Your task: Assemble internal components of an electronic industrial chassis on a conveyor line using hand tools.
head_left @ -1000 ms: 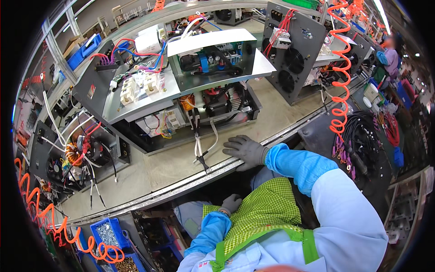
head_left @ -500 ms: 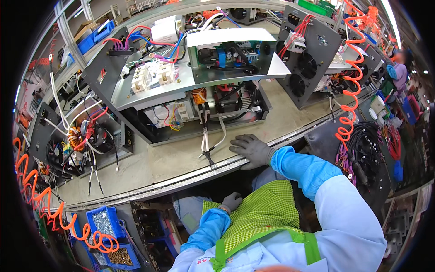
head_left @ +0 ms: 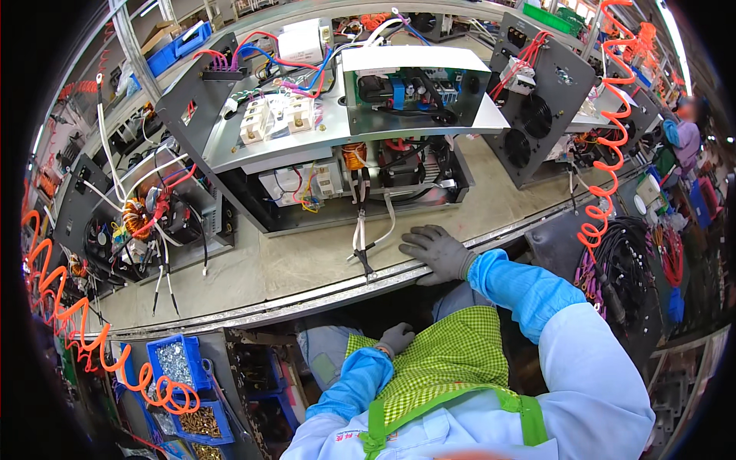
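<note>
My right hand (head_left: 438,254), in a grey glove, lies flat on the front edge of the bench with its fingers stretched out; it holds nothing. My left hand (head_left: 396,339), gloved alike, rests on my lap by the green checked apron (head_left: 452,354), loosely laid with nothing seen in it. Ahead stands an open electrical unit (head_left: 284,153) with a dark metal frame, a silver shelf, a circuit board (head_left: 410,96) and a copper coil (head_left: 354,156). White leads with black ends (head_left: 360,234) hang from it onto the bench, left of my right hand.
Another opened unit (head_left: 138,218) stands at left, and a dark panel with fans (head_left: 529,115) at right. Orange coiled hoses (head_left: 609,153) hang at both sides. Blue bins (head_left: 176,362) of screws sit lower left; black cables (head_left: 625,257) lie at right. A person (head_left: 685,134) is far right.
The whole view has shifted slightly, so the bench and units sit a little further right. Both hands stay in their places, on the bench edge and on the lap.
</note>
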`<action>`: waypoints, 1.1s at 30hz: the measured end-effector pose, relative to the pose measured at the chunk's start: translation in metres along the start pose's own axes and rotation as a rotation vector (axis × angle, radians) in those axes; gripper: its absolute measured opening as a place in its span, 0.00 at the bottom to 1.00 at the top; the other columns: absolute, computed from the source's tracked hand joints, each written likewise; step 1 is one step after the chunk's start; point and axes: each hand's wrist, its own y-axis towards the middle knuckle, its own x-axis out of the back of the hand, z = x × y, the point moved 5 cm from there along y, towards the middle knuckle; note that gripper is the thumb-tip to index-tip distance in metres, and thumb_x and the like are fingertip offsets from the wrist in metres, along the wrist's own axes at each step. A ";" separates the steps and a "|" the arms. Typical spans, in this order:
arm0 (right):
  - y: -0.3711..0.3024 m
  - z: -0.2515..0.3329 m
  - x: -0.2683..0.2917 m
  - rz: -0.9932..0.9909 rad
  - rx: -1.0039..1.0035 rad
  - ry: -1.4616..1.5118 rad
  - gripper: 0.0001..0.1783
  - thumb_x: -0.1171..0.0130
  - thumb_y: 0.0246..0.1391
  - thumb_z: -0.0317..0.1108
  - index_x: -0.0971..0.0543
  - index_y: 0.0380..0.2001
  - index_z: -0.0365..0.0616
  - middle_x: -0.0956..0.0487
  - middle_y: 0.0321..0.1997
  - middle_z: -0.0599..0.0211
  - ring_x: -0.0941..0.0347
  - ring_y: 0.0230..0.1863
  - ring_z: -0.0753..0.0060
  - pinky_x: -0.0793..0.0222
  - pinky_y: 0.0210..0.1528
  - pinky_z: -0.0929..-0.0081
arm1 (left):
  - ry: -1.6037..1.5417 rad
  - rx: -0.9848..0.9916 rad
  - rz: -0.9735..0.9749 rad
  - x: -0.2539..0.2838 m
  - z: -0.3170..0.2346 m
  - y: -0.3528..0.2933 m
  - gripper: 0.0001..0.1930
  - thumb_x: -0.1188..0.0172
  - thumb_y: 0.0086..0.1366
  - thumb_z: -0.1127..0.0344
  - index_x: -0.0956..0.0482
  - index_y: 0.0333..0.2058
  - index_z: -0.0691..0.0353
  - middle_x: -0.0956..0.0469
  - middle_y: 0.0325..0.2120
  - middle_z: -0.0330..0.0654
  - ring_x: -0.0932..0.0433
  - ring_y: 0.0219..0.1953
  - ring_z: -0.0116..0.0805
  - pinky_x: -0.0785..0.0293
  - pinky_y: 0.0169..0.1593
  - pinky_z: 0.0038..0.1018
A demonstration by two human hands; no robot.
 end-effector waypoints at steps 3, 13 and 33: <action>0.002 0.002 -0.001 -0.010 0.006 0.009 0.46 0.37 0.37 0.57 0.37 0.60 0.51 0.39 0.64 0.59 0.45 0.65 0.51 0.51 0.66 0.53 | 0.004 0.042 0.000 0.002 0.002 -0.002 0.23 0.44 0.57 0.51 0.23 0.48 0.57 0.22 0.43 0.51 0.23 0.47 0.46 0.28 0.52 0.34; 0.001 0.002 0.003 -0.003 0.011 0.004 0.46 0.36 0.36 0.57 0.36 0.60 0.50 0.39 0.65 0.58 0.45 0.65 0.51 0.52 0.66 0.53 | 0.008 0.027 -0.004 -0.001 0.004 0.002 0.24 0.44 0.57 0.50 0.24 0.49 0.57 0.22 0.44 0.51 0.24 0.48 0.48 0.29 0.53 0.34; 0.003 0.003 0.002 0.007 0.002 -0.007 0.46 0.36 0.36 0.57 0.36 0.60 0.50 0.38 0.64 0.58 0.46 0.66 0.52 0.52 0.66 0.53 | -0.013 0.034 -0.006 -0.004 0.010 0.005 0.23 0.43 0.57 0.51 0.23 0.47 0.58 0.21 0.42 0.50 0.23 0.47 0.47 0.28 0.52 0.35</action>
